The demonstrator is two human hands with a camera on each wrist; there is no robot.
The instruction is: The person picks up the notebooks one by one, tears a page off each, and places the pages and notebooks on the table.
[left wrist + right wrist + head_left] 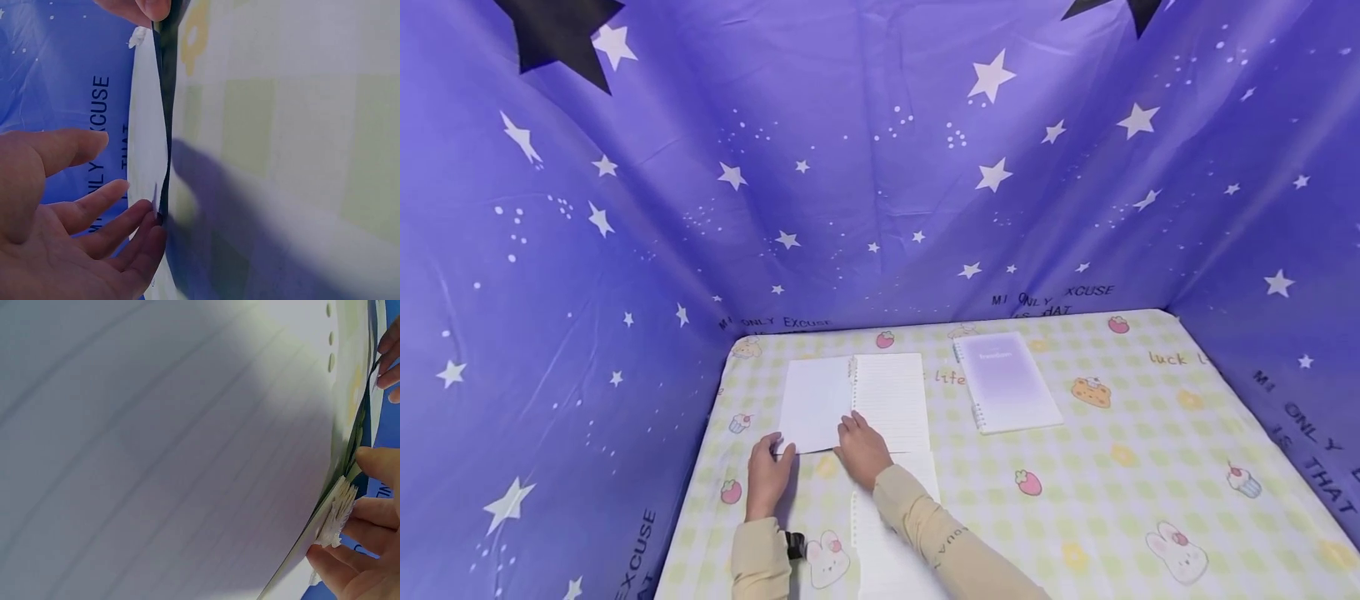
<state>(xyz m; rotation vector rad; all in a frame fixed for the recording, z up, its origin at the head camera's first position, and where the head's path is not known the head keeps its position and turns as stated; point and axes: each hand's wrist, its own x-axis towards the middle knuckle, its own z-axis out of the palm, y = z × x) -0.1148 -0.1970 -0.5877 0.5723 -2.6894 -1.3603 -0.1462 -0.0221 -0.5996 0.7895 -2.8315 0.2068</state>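
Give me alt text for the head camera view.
A person's left hand and right hand touch an open notebook on a checked tablecloth. A closed purple notebook lies to the right; a starry purple curtain hangs behind.

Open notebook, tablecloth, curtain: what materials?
Open notebook: looks like paper, matte; ruled page without gloss. Tablecloth: perhaps coated fabric or plastic, smooth; print lies flat, no weave discernible. Curtain: likely thin synthetic cloth, faint sheen; soft folds with lighter streaks.
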